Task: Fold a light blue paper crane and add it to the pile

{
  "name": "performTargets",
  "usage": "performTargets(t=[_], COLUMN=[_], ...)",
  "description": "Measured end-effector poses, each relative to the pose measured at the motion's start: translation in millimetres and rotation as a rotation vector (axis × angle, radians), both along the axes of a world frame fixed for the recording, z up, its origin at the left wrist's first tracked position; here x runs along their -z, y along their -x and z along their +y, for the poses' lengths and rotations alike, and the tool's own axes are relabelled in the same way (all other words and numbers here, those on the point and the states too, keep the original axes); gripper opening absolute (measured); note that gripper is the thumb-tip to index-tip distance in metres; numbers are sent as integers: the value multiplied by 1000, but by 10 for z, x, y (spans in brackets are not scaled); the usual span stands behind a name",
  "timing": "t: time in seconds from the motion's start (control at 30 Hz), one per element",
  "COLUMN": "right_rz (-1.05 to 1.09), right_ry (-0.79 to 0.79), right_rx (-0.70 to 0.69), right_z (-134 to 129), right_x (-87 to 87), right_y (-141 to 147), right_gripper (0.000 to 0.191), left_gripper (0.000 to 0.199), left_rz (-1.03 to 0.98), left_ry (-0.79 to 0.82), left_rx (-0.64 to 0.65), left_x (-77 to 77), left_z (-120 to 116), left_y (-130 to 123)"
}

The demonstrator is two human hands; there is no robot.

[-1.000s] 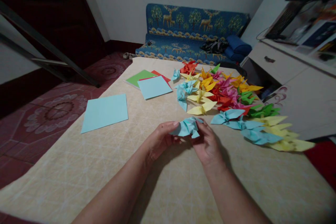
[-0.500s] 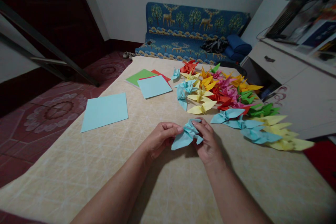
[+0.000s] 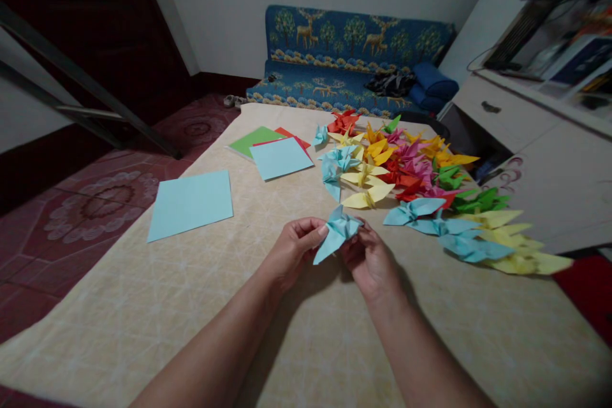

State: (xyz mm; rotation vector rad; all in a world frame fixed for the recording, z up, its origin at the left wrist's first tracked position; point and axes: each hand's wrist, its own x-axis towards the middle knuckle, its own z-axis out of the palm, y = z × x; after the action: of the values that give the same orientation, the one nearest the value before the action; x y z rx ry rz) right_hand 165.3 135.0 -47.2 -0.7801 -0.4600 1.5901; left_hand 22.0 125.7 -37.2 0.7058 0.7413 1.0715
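Note:
A folded light blue paper crane (image 3: 338, 229) is held up between both hands above the table. My left hand (image 3: 299, 248) pinches its left side, thumb on top. On the opposite side, my right hand (image 3: 371, 258) grips the crane's right edge, its fingertips partly hidden behind the paper. Beyond the hands lie many folded cranes, among them yellow ones (image 3: 368, 196), blue ones (image 3: 415, 209) and pink ones (image 3: 415, 162). A flat light blue sheet (image 3: 191, 205) rests on the left part of the table.
The cloth-covered table (image 3: 143, 306) fills the foreground. Another blue sheet (image 3: 282, 158) overlaps a green sheet (image 3: 255, 140) and red ones near the far edge. Behind stands a blue patterned sofa (image 3: 335, 76), with a white cabinet (image 3: 540, 140) at the right.
The blue crane has been turned in the hands, and one point now sticks up at its top. My right hand has shifted slightly left and down around it.

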Motion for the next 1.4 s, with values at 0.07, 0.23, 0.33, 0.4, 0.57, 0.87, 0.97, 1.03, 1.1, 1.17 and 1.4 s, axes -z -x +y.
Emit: performTargets(t=[0.07, 0.23, 0.33, 0.4, 0.57, 0.87, 0.97, 1.03, 1.1, 1.17, 1.4], right_rz=[36, 74, 21, 10, 46, 66, 36, -7, -75, -179, -646], right_ry=[38, 125, 93, 87, 84, 90, 88, 92, 75, 31, -125], right_rx=[-11, 52, 106, 123, 124, 108, 51, 23, 24, 46, 203], right_z=[-16, -57, -62, -58, -46, -33, -50, -67, -81, -84, 29], right_x=[-7, -100, -134, -130, -80, -89, -107, -117, -121, -113, -3], right_y=[20, 74, 74, 64, 38, 13, 28, 41, 49, 46, -33], right_gripper=[28, 36, 38, 35, 26, 23, 27, 28, 29, 28, 24], left_gripper=[23, 19, 23, 28, 26, 28, 35, 34, 33, 32, 33], left_rz=[-68, -268, -323, -337, -395, -260, -177, -158, -141, -110, 183], left_ry=[17, 127, 170, 187, 213, 175, 130, 104, 93, 78, -37], left_rx=[-36, -84, -144, -200, -246, -201, -140, -170, -276, -387, -449], left_x=[6, -15, -32, -33, -21, -33, -30, -17, 3, 23, 11], left_z=[7, 48, 73, 89, 119, 86, 65, 67, 79, 93, 104], left_y=[-16, -11, 10, 25, 58, 28, 8, 7, 18, 35, 22])
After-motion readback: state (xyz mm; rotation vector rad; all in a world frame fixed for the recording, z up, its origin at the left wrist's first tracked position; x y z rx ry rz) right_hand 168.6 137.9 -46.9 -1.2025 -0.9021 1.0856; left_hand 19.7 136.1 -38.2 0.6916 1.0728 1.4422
